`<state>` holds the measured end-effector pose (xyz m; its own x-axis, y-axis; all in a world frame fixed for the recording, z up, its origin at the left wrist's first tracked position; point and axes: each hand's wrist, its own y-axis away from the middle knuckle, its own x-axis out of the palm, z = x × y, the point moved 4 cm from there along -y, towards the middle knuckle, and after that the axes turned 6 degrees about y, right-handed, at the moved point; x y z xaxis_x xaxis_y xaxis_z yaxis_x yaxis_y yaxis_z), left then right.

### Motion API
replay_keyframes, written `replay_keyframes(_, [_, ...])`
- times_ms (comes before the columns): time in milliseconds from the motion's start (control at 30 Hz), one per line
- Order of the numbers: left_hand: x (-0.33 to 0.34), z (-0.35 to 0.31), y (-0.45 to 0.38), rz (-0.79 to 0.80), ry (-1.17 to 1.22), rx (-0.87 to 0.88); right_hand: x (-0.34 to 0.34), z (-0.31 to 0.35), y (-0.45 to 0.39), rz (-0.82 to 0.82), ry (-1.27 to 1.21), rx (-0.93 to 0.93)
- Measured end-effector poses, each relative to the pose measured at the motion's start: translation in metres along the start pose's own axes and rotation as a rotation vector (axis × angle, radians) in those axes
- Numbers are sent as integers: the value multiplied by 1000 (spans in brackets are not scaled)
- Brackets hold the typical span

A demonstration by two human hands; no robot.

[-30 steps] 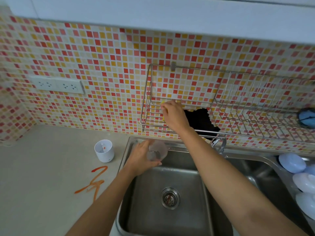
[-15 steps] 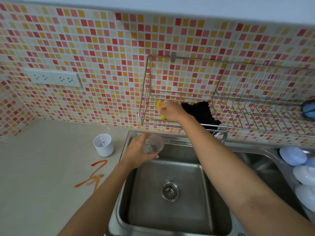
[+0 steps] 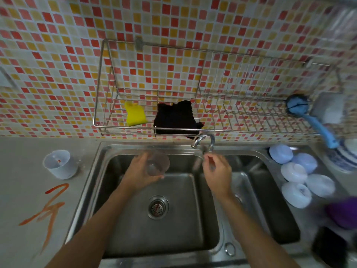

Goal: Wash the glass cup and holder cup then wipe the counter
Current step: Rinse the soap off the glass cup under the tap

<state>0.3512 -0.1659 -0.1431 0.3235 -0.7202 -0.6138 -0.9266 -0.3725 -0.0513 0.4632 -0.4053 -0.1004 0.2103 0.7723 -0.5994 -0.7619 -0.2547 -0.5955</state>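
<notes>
Your clear, faintly frosted round glass cup [image 3: 157, 163] is tipped on its side over the left basin of the steel double sink [image 3: 173, 219], mouth turned up toward the back rim; motion blur softens its edges, and whether anything is inside it cannot be told. Your left hand [image 3: 140, 173] has its grip wrapped around the cup, thumb on the near side and fingers curled behind the base. Your right hand [image 3: 217, 174] is to the right of the cup, above the divider between the basins, just under the chrome faucet [image 3: 202, 141]; its fingers are curled and pinched together near the spout, and whether that grip is grasping the faucet or nothing cannot be told through the blur.

Left of the sink, the small white plastic holder cup [image 3: 60, 164] stands upright on the grey counter [image 3: 23, 171], with a red speck inside. Nearer you on that counter runs an orange-red smeared streak [image 3: 49, 209].

Above the sink, a wire rack [image 3: 193, 130] hangs on the mosaic tiled wall and holds a yellow sponge [image 3: 135, 114] beside a black cloth [image 3: 175, 118]; a blue-handled dish brush [image 3: 309, 117] sits at the rack's right end. Right of the sink lie several pale round lids or bowls [image 3: 297, 171], upside down.
</notes>
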Motion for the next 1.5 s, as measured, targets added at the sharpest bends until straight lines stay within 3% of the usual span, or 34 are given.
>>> replay_keyframes(167, [45,-19,-15,-11,-17,-10,23,-87,-16,262,179,347])
replay_keyframes(367, [74,-32,-42,-29,9,-85,70,-132,-37,523,220,407])
replay_keyframes(533, [83,-39,-54,-32,41,-87,81,-146,-47,437,243,440])
replay_keyframes(900, [92,-41,-57,-7,7,-133,98,-157,-34,556,238,393])
replay_keyframes(1133, [92,-49,-59,-25,-11,-89,104,-151,-36,650,401,259])
replay_keyframes(1500, [96,-51,-60,-29,-5,-65,107,-147,-33,706,479,219])
